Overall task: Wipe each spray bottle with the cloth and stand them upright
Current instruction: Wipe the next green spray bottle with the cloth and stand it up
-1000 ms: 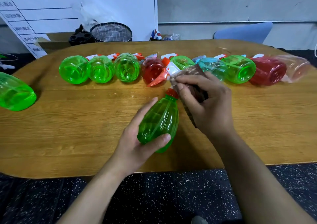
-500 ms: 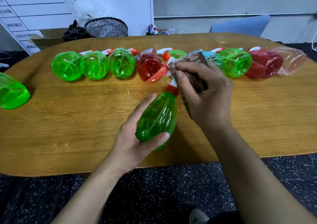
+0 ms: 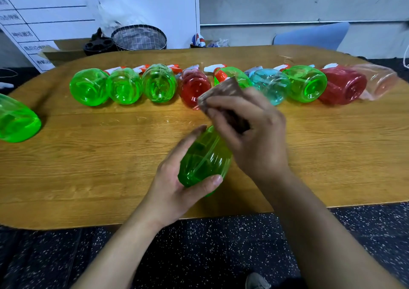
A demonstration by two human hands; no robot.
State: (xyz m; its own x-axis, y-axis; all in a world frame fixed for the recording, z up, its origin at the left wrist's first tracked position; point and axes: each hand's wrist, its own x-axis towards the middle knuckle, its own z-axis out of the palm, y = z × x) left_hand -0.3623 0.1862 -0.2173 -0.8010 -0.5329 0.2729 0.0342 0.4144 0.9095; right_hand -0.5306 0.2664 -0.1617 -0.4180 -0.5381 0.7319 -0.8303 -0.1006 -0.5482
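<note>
The left hand (image 3: 174,184) wraps its fingers and thumb round a green bottle (image 3: 204,160) above the table (image 3: 88,167). The right hand (image 3: 254,134) pinches a brown cloth (image 3: 223,92) against the bottle's top. Behind them a row of bottles (image 3: 194,87) lies on its side.

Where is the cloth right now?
In the head view, centre: the brown cloth is pinched in the right hand, above the green bottle that the left hand grips.
</note>
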